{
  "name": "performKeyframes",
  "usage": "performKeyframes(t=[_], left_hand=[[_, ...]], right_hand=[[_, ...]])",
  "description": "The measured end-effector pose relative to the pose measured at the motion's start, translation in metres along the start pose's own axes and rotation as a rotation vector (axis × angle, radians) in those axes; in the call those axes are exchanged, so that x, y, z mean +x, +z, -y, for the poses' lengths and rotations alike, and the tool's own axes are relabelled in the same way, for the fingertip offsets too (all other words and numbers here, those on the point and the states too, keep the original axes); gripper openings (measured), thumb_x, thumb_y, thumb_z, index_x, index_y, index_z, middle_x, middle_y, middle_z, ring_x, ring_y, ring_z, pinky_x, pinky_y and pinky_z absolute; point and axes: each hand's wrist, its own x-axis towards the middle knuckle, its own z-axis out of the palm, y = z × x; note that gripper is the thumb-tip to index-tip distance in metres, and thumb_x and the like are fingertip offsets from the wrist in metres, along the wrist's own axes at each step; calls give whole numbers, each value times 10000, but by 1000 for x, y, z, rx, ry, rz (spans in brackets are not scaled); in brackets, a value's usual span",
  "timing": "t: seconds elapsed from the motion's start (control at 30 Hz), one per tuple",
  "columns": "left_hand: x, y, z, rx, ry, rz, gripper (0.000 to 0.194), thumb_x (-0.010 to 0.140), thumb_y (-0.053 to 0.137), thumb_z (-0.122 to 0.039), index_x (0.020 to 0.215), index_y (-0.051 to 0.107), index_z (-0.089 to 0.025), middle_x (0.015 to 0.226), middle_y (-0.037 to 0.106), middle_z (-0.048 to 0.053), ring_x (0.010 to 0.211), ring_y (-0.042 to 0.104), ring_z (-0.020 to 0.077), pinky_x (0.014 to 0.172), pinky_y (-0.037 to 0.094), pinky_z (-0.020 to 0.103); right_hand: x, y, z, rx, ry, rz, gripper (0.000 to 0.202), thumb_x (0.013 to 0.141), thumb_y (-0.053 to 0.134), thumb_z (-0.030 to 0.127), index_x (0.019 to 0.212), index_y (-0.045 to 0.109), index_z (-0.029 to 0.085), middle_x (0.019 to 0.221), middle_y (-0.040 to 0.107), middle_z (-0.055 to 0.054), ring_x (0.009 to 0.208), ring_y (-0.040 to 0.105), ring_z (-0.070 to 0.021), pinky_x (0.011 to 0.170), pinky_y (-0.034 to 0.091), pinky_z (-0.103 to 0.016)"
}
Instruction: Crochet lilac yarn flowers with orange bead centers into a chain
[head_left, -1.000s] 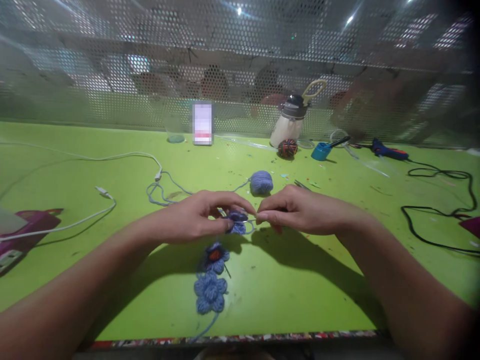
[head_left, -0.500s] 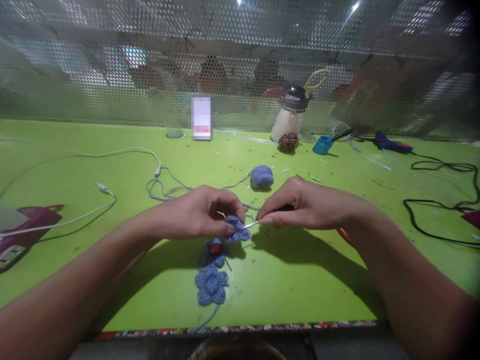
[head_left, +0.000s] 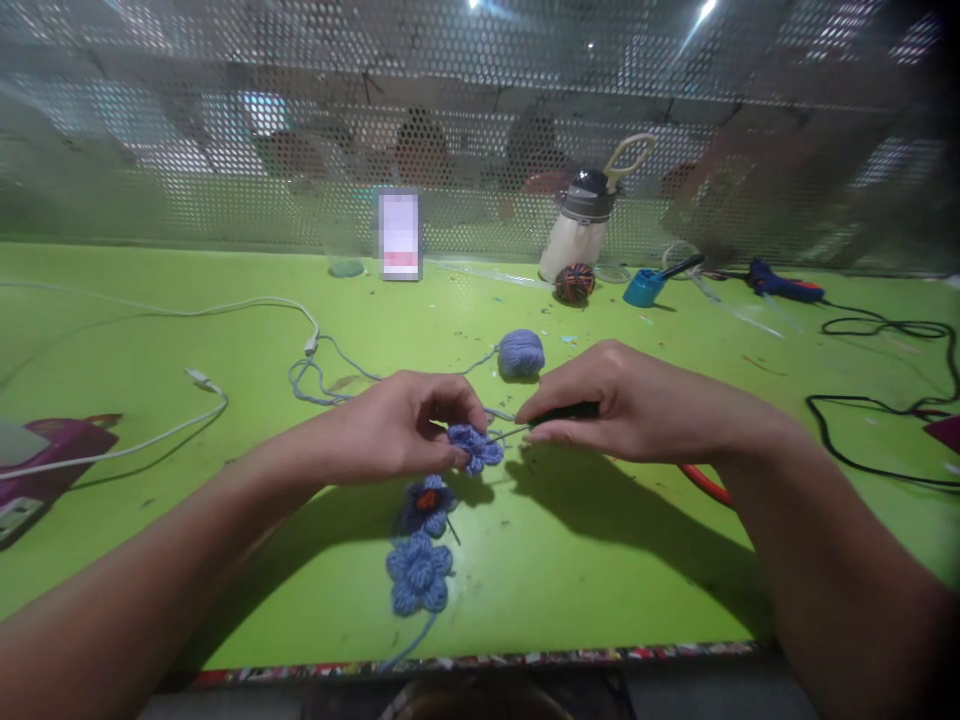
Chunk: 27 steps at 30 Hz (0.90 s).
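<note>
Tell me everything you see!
Mesh panel: one, grey, back
Table: one, green, underneath
Screen: one, pale, back
Cup: one, clear, beside screen
Bottle: one, white, back
Yarn balls: two, blue and multicoloured, centre
Container: one, blue, back
Glue gun: one, blue, back
Strips: several, clear, back
Scraps: many, mixed, table
Power strip: one, purple, left
Cables: several, white left, black right
Flowers: three, blue, one held, two lying
Hook: one, black-handled, held
Handle: one, red, right
Left hand: one, on flower
Right hand: one, on hook

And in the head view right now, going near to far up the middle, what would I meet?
Plain blue flower, orange-centred flower, flower held in the left hand, bluish yarn ball, multicoloured yarn ball, bottle, perforated panel.
</note>
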Motion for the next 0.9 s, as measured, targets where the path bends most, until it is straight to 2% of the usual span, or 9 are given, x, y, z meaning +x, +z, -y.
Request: performKeyframes(t=[0.13,0.3,0.47,0.63,0.73,0.9], left_hand=[[2,6,1,56,34,-119,153,686,638,-135,832,600,-160,745,673,2,677,631,134,610,484,243],[5,13,0,65,-14,-259,117,671,659,-177,773,604,-162,699,668,16,663,635,164,609,501,287],[6,18,1,-42,-37,-396,124,657,684,-177,746,598,-164,708,691,35,675,648,181,638,523,326],[7,24,-1,-121,-44,-494,132,652,701,-149,730,595,-162,702,693,28,666,646,169,642,526,317],[8,25,-3,-202,-30,-551,147,653,711,-130,724,586,-161,693,679,10,674,640,153,668,527,305],[8,26,-5,-278,28,-606,175,654,719,-104,739,575,-157,713,663,-10,681,627,122,674,517,266]], right_hand=[[-4,1,8,-170,73,-55,158,879,604,212,822,745,170,679,667,-32,586,540,-118,564,320,-251],[-6,6,21,-405,120,-155,158,873,591,193,782,717,169,709,644,-46,622,532,-140,575,282,-279],[-9,13,33,-623,162,-218,183,862,570,141,693,634,174,662,572,-34,546,417,-131,535,187,-310],[-11,17,42,-695,206,-257,204,839,590,117,648,581,188,590,527,-13,463,303,-125,504,130,-319],[-9,17,44,-714,207,-298,195,843,592,137,654,593,187,593,536,-24,471,353,-138,498,147,-317],[-6,15,36,-589,211,-449,200,898,533,187,756,672,159,700,633,-74,612,541,-189,551,285,-316]])
